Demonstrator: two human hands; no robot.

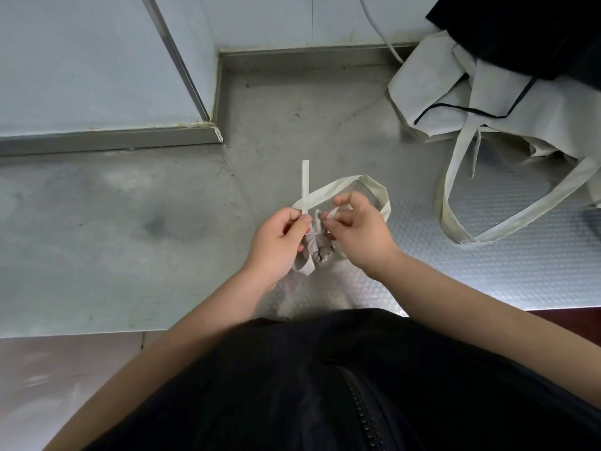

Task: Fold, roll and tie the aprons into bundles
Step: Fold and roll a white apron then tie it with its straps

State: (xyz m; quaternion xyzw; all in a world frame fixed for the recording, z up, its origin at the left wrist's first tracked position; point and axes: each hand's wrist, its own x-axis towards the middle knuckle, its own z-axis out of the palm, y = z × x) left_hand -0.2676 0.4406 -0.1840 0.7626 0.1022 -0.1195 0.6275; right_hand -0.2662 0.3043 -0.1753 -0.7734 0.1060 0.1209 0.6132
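Note:
A small rolled cream apron bundle sits between my hands above the steel counter. My left hand pinches a thin tie strap that sticks straight up. My right hand pinches the other thin tie at the bundle's top. The apron's wide neck loop arcs out behind my right hand. The knot itself is mostly hidden by my fingers.
A pile of loose cream aprons with long straps lies at the back right, under a black cloth. The steel counter has a raised rim at the back and a wall panel corner at left. My black jacket fills the bottom.

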